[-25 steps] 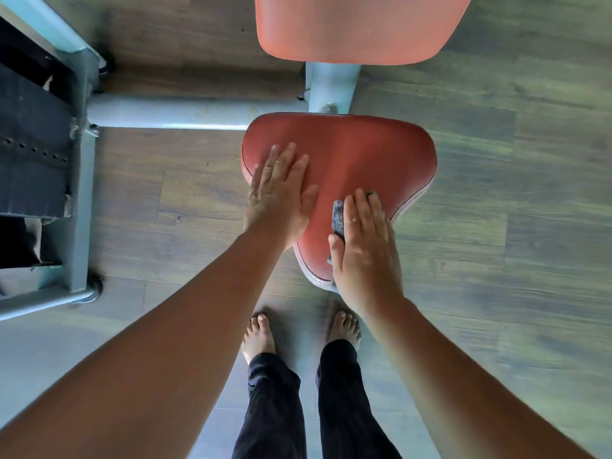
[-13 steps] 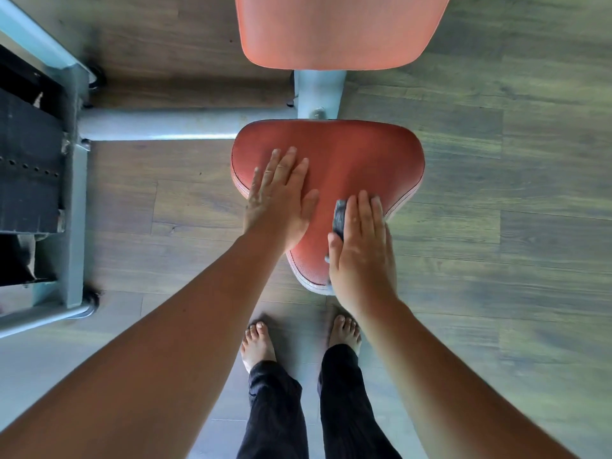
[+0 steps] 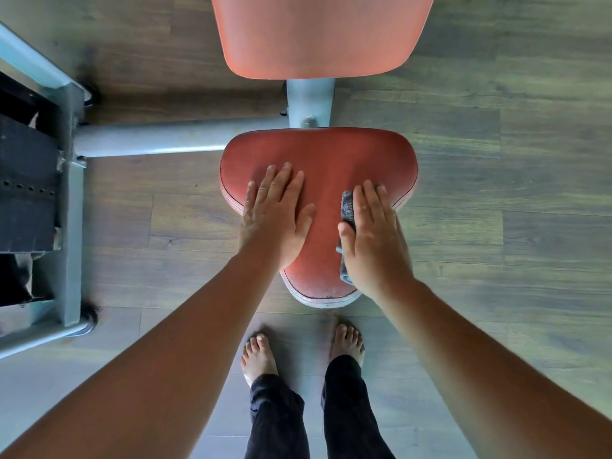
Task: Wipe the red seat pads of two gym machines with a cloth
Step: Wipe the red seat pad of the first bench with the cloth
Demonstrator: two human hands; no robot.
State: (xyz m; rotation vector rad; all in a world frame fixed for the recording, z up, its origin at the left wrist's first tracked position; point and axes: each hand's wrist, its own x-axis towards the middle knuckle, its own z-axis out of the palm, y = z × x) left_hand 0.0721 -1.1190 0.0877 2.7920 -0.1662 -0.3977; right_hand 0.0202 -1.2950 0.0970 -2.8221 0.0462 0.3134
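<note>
A red seat pad (image 3: 331,154) with a white lower rim sits in the middle of the view on a grey post. My left hand (image 3: 275,217) lies flat on its left half, fingers straight and slightly spread. My right hand (image 3: 374,240) presses a grey cloth (image 3: 347,207) flat against the pad's right side, fingers straight; only the cloth's left edge shows from under the palm. A red back pad (image 3: 321,34) stands beyond the seat at the top.
The machine's grey steel frame (image 3: 152,142) runs left from the seat post to a black weight stack (image 3: 26,193) at the left edge. My bare feet (image 3: 258,359) stand on the wood-plank floor (image 3: 496,193) just before the seat.
My right hand with the cloth has slid slightly up and to the right along the seat. My left hand stays flat in the same place on the pad.
</note>
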